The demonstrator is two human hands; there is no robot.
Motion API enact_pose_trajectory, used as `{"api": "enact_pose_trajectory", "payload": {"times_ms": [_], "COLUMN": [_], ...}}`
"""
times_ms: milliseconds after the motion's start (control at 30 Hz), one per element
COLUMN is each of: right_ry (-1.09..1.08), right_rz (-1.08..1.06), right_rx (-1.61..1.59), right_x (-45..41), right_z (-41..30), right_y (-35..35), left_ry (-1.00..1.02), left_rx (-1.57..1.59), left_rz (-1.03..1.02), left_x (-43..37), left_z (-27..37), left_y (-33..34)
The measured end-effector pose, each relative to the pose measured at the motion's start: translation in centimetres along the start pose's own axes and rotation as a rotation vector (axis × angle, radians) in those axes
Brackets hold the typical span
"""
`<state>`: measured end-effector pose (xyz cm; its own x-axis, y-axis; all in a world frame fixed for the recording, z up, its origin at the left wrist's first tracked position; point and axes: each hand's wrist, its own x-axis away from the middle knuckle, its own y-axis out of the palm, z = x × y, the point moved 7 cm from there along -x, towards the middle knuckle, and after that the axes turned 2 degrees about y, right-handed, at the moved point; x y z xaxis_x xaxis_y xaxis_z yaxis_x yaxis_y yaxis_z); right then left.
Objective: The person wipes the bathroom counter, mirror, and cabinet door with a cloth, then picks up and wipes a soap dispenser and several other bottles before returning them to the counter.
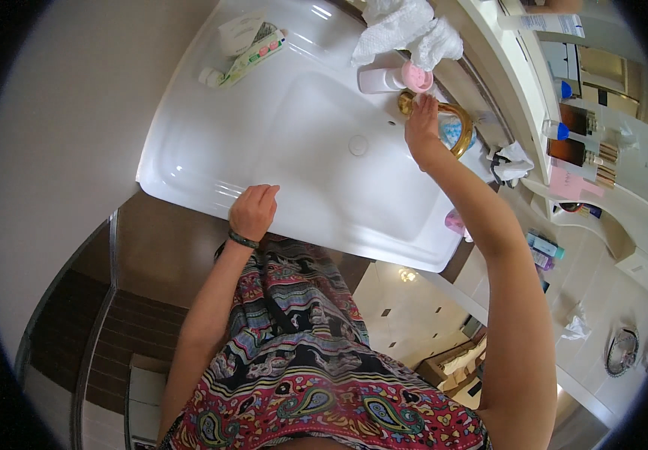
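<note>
A white washbasin (313, 152) with a round drain cover lies before me. My right hand (424, 126) reaches across its right side to the gold curved faucet (463, 132), fingers over something white near the faucet's handle; part of it is hidden under the fingers. My left hand (253, 211) rests with curled fingers at the basin's front rim, and whether it holds anything does not show. Beside the faucet lie a white and pink bottle (383, 80) and a round pink item (417, 77). White crumpled tissue (394, 31) lies just above them.
A green and white tube (253, 59) and a white packet (239, 34) lie on the basin's far left ledge. A blue and white item (451, 130) sits behind the faucet. A pink item (455, 221) is near my right forearm. Shelves with brown bottles (568, 152) stand at right.
</note>
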<state>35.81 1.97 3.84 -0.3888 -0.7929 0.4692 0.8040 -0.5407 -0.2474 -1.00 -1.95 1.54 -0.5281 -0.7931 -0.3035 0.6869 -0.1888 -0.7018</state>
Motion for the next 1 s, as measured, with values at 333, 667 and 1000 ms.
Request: {"api": "enact_pose_trajectory", "payload": {"times_ms": [333, 667, 1000], "right_ry": [-0.013, -0.138, 0.088], "right_rz": [-0.299, -0.048, 0.008], "right_rx": [-0.816, -0.191, -0.305], "right_x": [-6.6, -2.5, -2.3], "right_z": [4.8, 0.3, 4.5], "right_y": [1.5, 0.9, -2.4], "left_ry": [0.005, 0.000, 0.032], "left_rx": [0.022, -0.024, 0.026], "left_rz": [0.003, 0.005, 0.003], "left_x": [0.2, 0.6, 0.1], "left_z": [-0.2, -0.5, 0.3], "left_y": [0.4, 0.4, 0.3]}}
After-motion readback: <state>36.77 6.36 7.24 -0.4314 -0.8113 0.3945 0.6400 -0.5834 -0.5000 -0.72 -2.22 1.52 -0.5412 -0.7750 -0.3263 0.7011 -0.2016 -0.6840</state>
